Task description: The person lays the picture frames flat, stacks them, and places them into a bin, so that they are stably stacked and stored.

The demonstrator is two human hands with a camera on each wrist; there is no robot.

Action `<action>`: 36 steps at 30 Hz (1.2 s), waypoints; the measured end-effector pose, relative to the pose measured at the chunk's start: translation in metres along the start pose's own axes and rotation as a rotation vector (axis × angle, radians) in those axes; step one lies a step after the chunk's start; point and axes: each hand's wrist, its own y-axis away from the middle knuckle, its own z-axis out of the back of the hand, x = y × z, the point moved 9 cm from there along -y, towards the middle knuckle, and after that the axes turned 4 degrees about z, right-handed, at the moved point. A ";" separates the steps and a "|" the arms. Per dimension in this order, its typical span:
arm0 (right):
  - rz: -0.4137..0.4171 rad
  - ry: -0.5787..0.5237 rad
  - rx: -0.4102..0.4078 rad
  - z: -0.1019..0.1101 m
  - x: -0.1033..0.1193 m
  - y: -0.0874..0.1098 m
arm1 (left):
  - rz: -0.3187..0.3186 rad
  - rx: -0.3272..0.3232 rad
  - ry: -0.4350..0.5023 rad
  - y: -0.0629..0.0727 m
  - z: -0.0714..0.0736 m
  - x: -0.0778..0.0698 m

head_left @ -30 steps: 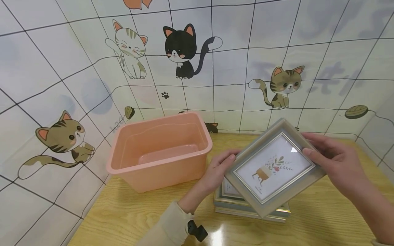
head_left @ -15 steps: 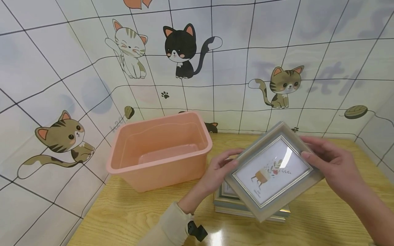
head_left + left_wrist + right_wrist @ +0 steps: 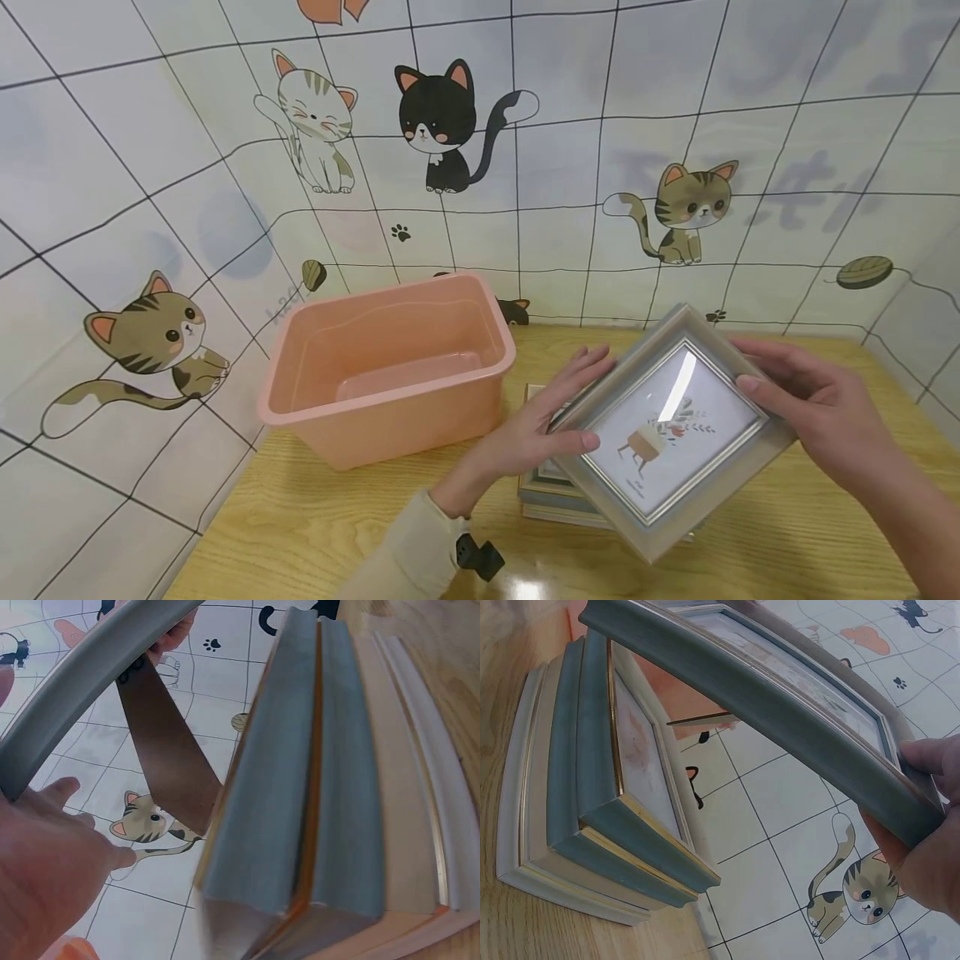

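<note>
A silvery picture frame (image 3: 678,417) with a small flower-pot print is held tilted in the air. My right hand (image 3: 832,408) grips its right corner, thumb on the front and fingers behind. At the left corner my left hand (image 3: 532,433) has its fingers extended along the edge, the thumb lying over the front. Behind the frame a brown stand leg (image 3: 165,742) sticks out in the left wrist view. Directly below, a stack of picture frames (image 3: 592,772), blue-grey and cream with gold edging, lies on the table, partly hidden in the head view by the held one.
A pink plastic bin (image 3: 397,417) stands to the left with nothing visible inside. The wood-grain table (image 3: 285,533) meets a wall (image 3: 555,225) covered with a cat-print sheet. A dark wrist device (image 3: 480,557) sits at my left cuff.
My left fingers have straightened and spread away from the frame's corner, with the thumb further over its front. The held frame has dropped slightly; my right hand keeps its grip.
</note>
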 end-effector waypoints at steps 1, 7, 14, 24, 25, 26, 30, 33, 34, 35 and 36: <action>-0.003 -0.003 0.002 0.000 0.000 0.000 | -0.004 0.017 -0.002 0.000 -0.001 -0.002; -0.009 0.015 0.042 -0.006 0.005 0.004 | 0.024 0.076 0.010 -0.005 -0.004 -0.008; 0.066 0.040 0.085 -0.023 0.021 0.009 | 0.074 0.063 -0.016 -0.010 -0.006 -0.011; 0.084 0.079 0.098 -0.030 0.029 0.013 | 0.087 0.125 0.182 -0.009 -0.016 -0.011; 0.086 0.080 0.097 -0.030 0.030 0.013 | 0.091 0.136 0.199 -0.009 -0.017 -0.011; 0.088 0.081 0.096 -0.030 0.030 0.013 | 0.097 0.146 0.215 -0.008 -0.018 -0.011; 0.086 0.078 0.091 -0.031 0.030 0.014 | 0.117 0.167 0.228 -0.007 -0.021 -0.010; 0.080 0.076 0.089 -0.031 0.029 0.014 | 0.122 0.176 0.215 -0.006 -0.022 -0.009; 0.075 0.075 0.088 -0.030 0.028 0.015 | 0.122 0.178 0.211 -0.006 -0.022 -0.009; 0.071 0.075 0.086 -0.030 0.027 0.015 | 0.122 0.179 0.213 -0.006 -0.023 -0.009; 0.066 0.074 0.083 -0.029 0.026 0.015 | 0.122 0.180 0.210 -0.006 -0.023 -0.009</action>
